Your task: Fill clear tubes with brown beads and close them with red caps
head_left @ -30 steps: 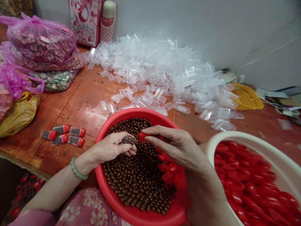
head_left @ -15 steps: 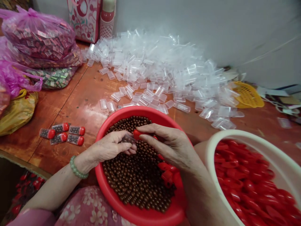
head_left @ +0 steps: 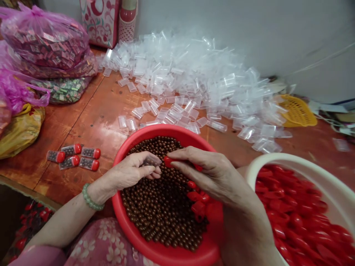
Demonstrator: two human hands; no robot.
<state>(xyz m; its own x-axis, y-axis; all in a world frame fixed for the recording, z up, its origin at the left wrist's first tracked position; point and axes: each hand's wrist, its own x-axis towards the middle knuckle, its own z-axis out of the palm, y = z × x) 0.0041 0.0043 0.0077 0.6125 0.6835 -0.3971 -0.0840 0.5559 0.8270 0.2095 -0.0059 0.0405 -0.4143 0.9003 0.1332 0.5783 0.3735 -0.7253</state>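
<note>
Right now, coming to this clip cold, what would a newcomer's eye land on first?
Probably the red basin of brown beads in the lower middle, where the left hand holds a clear container with beads inside and the right hand a red cap. Then the broad heap of clear plastic pieces beyond it, and the cream tub of red parts at lower right.

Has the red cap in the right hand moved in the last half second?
Yes: judged against the basin, the cap moved right, away from the tube in the left hand.
</note>
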